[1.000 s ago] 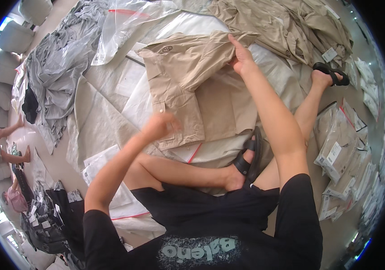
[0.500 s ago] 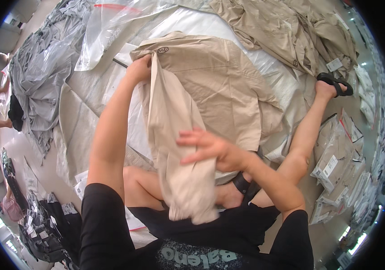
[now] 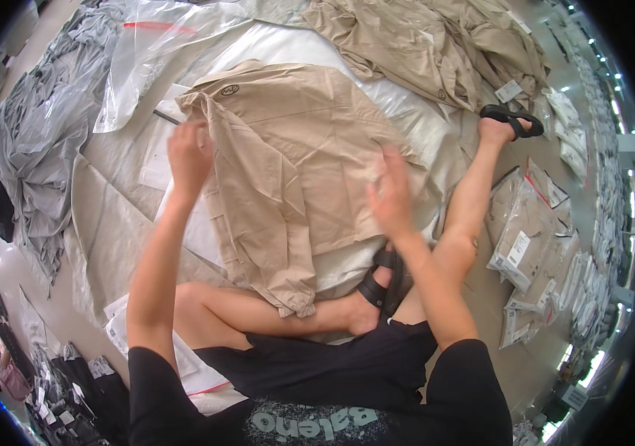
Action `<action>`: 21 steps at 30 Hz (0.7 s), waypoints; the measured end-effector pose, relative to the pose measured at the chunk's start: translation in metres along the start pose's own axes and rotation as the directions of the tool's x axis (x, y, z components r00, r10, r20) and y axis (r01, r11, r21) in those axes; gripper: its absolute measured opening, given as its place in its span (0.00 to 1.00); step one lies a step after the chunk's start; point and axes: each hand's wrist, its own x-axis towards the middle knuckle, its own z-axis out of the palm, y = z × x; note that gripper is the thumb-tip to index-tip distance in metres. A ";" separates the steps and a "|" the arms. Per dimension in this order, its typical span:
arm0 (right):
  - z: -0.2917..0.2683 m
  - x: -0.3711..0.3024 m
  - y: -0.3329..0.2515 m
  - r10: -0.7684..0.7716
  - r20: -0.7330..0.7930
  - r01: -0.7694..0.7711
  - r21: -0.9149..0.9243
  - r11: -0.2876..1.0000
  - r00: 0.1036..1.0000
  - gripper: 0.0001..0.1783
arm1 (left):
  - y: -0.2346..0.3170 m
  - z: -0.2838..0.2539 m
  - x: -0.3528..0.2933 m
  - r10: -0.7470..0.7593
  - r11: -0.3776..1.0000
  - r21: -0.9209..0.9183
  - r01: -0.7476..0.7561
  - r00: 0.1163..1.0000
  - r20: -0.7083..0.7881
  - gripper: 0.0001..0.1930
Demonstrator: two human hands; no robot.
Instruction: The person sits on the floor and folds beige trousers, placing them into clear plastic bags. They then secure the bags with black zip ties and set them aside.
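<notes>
A beige jacket (image 3: pixel 332 167) lies spread in front of me, with a small dark emblem near its upper left. One of its sleeves (image 3: pixel 258 201) is folded down along the left side, the gathered cuff lying by my bent leg. My left hand (image 3: pixel 190 156) is at the jacket's left edge, below the shoulder, its fingers loosely bent and seemingly holding nothing. Over the right part of the jacket, my right hand (image 3: pixel 393 195) is open with fingers apart, a little blurred; whether it touches the cloth I cannot tell.
Beige garments (image 3: pixel 421 48) are heaped at the far right, and grey ones (image 3: pixel 46 141) at the left. A clear plastic bag (image 3: pixel 150 63) lies at the far left. Bagged garments (image 3: pixel 529 241) are stacked right of my outstretched leg. Dark tagged clothes (image 3: pixel 83 394) lie at the lower left.
My left hand has let go of the jacket's shoulder and come slightly down. My right hand has moved from the sleeve to the right. The sleeve now lies flatter; the whole view has shifted left.
</notes>
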 end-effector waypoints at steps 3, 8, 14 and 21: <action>-0.008 0.007 0.082 0.296 -0.096 -0.310 -0.204 0.929 0.950 0.22 | 0.081 -0.024 -0.030 0.223 0.975 -0.050 -0.217 0.960 0.169 0.28; -0.040 0.033 0.098 0.467 0.029 -0.466 -0.040 0.884 0.884 0.20 | 0.081 0.027 -0.066 0.114 0.985 0.082 -0.152 0.929 0.351 0.32; -0.093 0.081 -0.075 0.282 0.104 -0.300 0.262 0.917 0.954 0.16 | 0.132 -0.042 -0.097 -0.284 0.708 -0.451 0.543 0.805 0.522 0.28; -0.061 0.027 -0.203 -0.380 0.301 -0.026 0.812 0.583 0.874 0.21 | 0.158 -0.090 -0.176 -0.328 -0.453 -0.564 0.690 0.459 0.825 0.36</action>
